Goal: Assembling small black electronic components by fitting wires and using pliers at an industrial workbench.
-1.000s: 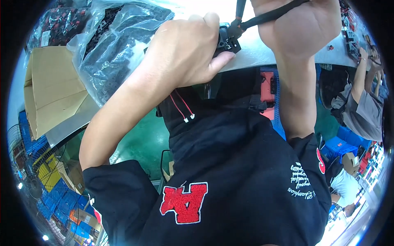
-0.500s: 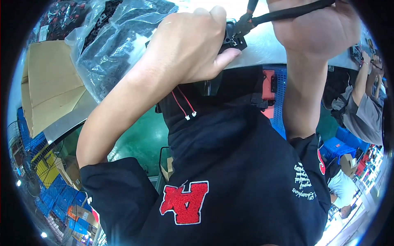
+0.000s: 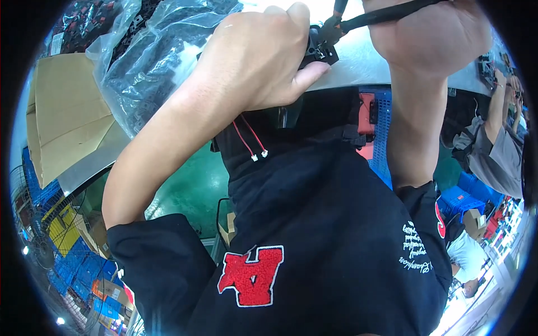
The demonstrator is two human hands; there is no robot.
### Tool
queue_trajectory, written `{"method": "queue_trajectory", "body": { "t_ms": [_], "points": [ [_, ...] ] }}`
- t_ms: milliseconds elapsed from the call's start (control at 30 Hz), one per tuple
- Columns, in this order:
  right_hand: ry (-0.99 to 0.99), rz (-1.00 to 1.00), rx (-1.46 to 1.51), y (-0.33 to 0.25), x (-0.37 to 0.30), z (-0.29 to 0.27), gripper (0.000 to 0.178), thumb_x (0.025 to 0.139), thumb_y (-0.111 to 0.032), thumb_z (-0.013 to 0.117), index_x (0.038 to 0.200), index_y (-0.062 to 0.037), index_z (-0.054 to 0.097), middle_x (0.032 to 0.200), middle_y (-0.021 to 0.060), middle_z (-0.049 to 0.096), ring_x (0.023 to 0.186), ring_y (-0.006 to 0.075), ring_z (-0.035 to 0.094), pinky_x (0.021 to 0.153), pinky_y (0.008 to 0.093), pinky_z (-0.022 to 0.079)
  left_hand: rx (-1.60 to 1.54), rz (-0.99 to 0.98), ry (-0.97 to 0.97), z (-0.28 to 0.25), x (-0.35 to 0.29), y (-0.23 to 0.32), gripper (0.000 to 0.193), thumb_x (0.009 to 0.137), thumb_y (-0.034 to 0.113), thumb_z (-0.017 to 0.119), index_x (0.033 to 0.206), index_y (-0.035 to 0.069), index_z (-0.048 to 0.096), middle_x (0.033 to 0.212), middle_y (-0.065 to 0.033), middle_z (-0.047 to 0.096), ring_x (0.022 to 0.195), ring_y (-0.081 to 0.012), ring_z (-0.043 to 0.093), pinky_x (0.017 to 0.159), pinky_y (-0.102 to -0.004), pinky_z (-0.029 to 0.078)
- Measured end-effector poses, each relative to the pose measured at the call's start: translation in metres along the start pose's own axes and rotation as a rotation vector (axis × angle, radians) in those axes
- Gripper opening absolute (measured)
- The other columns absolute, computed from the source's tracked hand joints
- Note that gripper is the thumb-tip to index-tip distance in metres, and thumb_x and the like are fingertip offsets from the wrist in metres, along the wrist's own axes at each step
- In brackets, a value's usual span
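Observation:
My left hand [image 3: 260, 59] is closed around a black plastic part [image 3: 324, 55], its thumb along the near edge; the fingers hide much of the part. Two thin red wires [image 3: 252, 136] with small white connectors hang below that hand. At upper right my right hand [image 3: 431, 42] grips the long dark handle of what look like pliers [image 3: 386, 17]. A second handle runs up out of the picture. The tool's head [image 3: 330, 32] meets the black part beside my left thumb. My right fingertips are cut off by the upper edge.
A clear plastic bag [image 3: 151, 73] of black parts lies on the pale table at left, by an open cardboard box [image 3: 64, 112]. Under the table edge are a blue crate [image 3: 382, 129] and a red item [image 3: 366, 115]. Another person [image 3: 496, 145] works at far right.
Both hands hold nearly the same pose. The tool's head and the black part have shifted very slightly, and the dangling wires have swung a little to the left.

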State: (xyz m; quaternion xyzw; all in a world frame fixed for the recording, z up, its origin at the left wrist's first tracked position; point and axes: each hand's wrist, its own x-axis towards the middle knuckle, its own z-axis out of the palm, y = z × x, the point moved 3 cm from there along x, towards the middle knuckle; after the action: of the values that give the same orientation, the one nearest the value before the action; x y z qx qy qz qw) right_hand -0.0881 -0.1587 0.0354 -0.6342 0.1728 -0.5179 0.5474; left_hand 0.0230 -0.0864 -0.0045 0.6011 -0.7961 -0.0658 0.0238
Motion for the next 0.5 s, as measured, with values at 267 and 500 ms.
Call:
{"method": "queue_trajectory", "body": {
  "t_ms": [267, 500],
  "points": [
    [-0.075, -0.065, -0.103, -0.004, -0.008, 0.001, 0.059, 0.094, -0.041, 0.042, 0.123, 0.0085, 0.057, 0.098, 0.0126, 0.061, 0.090, 0.0199, 0.056, 0.077, 0.0353, 0.046, -0.047, -0.016, 0.007, 0.001, -0.003, -0.003, 0.056, 0.092, 0.049, 0.061, 0.091, -0.006, 0.051, 0.072, -0.0236, 0.060, 0.061, -0.0396, 0.064, 0.055, -0.0437, 0.052],
    [0.018, -0.069, 0.043, -0.027, -0.034, 0.017, 0.060, 0.094, -0.042, 0.042, 0.125, 0.0083, 0.055, 0.099, 0.0126, 0.061, 0.090, 0.0197, 0.055, 0.077, 0.0354, 0.046, 0.048, 0.056, 0.272, 0.023, -0.010, -0.003, 0.053, 0.086, 0.050, 0.069, 0.087, -0.003, 0.061, 0.070, -0.0161, 0.067, 0.064, -0.0311, 0.071, 0.056, -0.0370, 0.056]
  ]
}}
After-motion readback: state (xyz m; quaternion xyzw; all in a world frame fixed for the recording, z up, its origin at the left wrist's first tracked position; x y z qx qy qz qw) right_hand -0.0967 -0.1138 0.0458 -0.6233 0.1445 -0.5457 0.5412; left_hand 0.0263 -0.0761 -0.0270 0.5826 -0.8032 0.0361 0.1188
